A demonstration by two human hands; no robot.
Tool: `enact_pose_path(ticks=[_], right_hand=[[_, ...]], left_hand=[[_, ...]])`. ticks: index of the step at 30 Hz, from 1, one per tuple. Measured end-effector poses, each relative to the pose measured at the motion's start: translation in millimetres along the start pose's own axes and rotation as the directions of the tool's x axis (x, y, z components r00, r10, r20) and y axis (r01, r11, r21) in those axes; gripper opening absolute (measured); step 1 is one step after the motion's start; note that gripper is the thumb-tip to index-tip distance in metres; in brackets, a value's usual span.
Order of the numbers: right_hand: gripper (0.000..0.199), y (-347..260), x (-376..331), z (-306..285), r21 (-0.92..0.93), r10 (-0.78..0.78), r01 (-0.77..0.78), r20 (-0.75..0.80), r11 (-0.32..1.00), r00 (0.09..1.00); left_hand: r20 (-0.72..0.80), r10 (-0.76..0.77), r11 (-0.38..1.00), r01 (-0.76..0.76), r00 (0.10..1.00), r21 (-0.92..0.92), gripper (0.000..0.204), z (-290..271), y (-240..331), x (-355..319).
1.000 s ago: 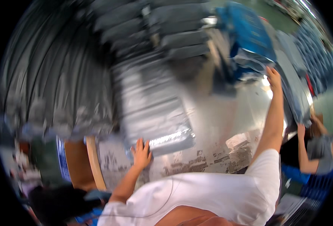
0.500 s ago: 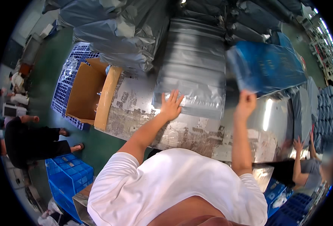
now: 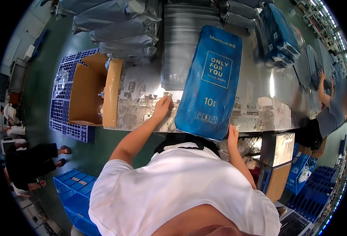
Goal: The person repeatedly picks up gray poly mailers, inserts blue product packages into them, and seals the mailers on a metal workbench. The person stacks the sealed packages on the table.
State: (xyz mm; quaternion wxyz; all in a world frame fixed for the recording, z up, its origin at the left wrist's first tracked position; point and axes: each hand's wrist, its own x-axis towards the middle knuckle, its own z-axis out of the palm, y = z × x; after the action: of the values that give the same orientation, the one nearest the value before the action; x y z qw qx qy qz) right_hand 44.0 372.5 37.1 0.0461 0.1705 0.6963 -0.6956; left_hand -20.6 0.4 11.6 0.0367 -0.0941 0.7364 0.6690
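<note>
A flat, blue plastic-wrapped package [image 3: 195,92] with gold and white print lies lengthwise on the metal worktable in front of me, its near end at the table's edge. My right hand [image 3: 232,135] pinches its near right corner. My left hand [image 3: 164,108] is over the table, left of the package and apart from it. Its fingers are curled closed and no object shows in them. Beyond it a stack of flat grey plastic bags [image 3: 177,65] lies on the table, partly covered by the package.
Filled grey bags [image 3: 122,31] are piled at the far left. An opened cardboard box [image 3: 88,94] stands at the table's left end, on blue pallets [image 3: 61,104]. More blue packages [image 3: 279,35] lie at the far right. A co-worker [image 3: 330,104] reaches toward grey bags on the right.
The blue package has come from the right onto the table before me, drawn by my right hand. My left hand has left the grey bags and curled closed. My view has shifted.
</note>
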Motion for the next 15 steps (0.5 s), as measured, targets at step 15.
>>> enact_pose_path(ticks=[15], right_hand=[[0.014,-15,-76,30,-0.344,-0.366,0.403,0.170,0.848,0.915]], left_hand=[[0.247,0.285,0.944,-0.316,0.926,0.095,0.013,14,32,-110]])
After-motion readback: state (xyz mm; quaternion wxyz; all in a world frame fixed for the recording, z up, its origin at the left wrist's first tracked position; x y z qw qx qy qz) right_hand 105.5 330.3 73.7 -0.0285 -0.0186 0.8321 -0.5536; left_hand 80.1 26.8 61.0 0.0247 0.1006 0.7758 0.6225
